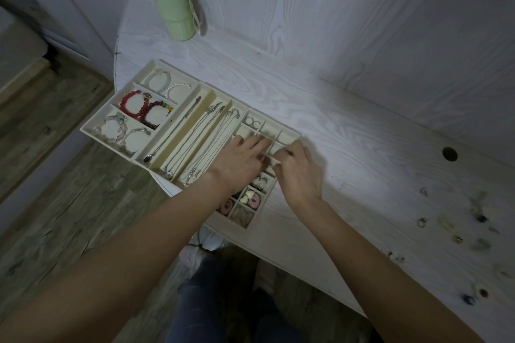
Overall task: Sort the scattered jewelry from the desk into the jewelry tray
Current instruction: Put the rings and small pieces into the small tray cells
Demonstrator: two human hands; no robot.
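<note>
Both hands (241,160) (299,172) over jewelry tray (92,127)

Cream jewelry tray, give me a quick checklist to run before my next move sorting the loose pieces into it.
1. Cream compartmented jewelry tray fully on the white wooden desk: not ok, its left corner overhangs the edge.
2. Small grid cells free: ok, far ones look empty.
3. Left hand and right hand over the grid: ok.
4. Piece held in the fingers: cannot tell, blurred.
5. Scattered small jewelry left on the desk: not ok, many remain.
6. Green lidded bottle clear of the work: ok.
</note>
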